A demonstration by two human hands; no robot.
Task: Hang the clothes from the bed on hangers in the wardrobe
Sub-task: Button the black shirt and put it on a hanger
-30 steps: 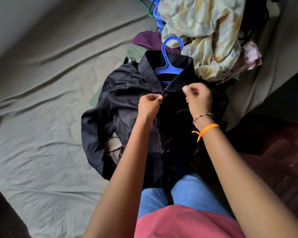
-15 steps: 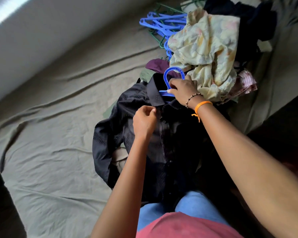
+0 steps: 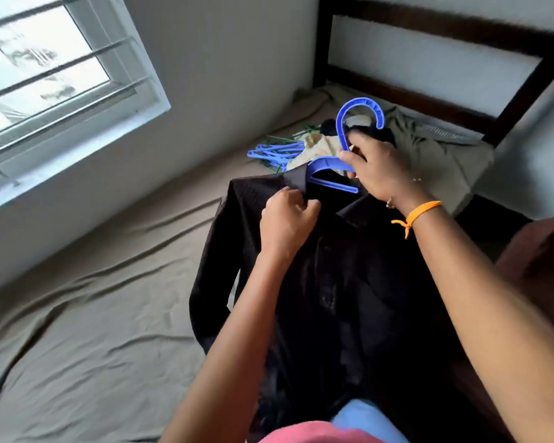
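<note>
Where half a second back lay flat on the bed (image 3: 87, 314), now lifted clear: black shirt (image 3: 343, 282) hanging from blue plastic hanger (image 3: 336, 161). Right hand (image 3: 381, 174) curled round the hanger neck below its broad hook, left hand (image 3: 287, 223) pinching the collar edge. Ready, by the look, for the wardrobe. Dotted, faintly glossy weave; stiff moulded plastic; more hangers (image 3: 274, 151) and crumpled clothes (image 3: 320, 145) piled behind on wrinkled olive sheet

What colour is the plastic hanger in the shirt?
Blue: the plastic hanger inside the dark shirt, seen clearly in the head view.
</note>
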